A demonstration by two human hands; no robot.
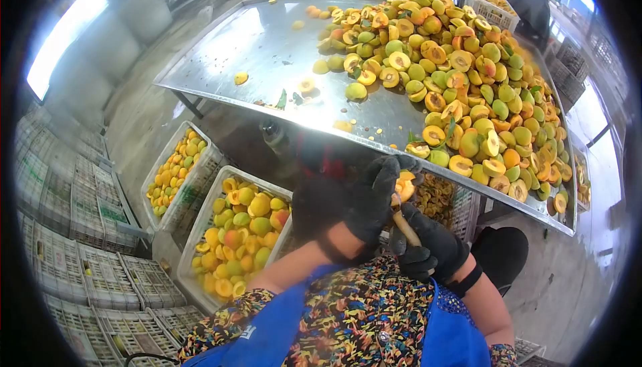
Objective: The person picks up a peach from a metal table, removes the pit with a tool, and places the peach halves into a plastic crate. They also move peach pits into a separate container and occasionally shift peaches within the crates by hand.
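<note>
Near the front edge of the metal table, my left hand (376, 190) in a black glove is closed around a cut peach half (404, 186), its orange flesh facing up. My right hand (431, 243), also gloved, grips the light wooden handle (406, 229) of a small pitting tool. The tool's thin metal end meets the peach; its exact shape is hard to make out. Below my hands, partly hidden, is a crate of brown pits or scraps (435, 200). A large heap of halved peaches (461, 59) covers the table's right side.
The shiny metal table (221, 53) has a raised rim and a few loose halves. Two white crates of peaches, one nearer (187, 260) and one farther (214, 160), stand on the floor at left. Stacked crates (100, 267) line the far left. Other people (528, 6) are beyond the table.
</note>
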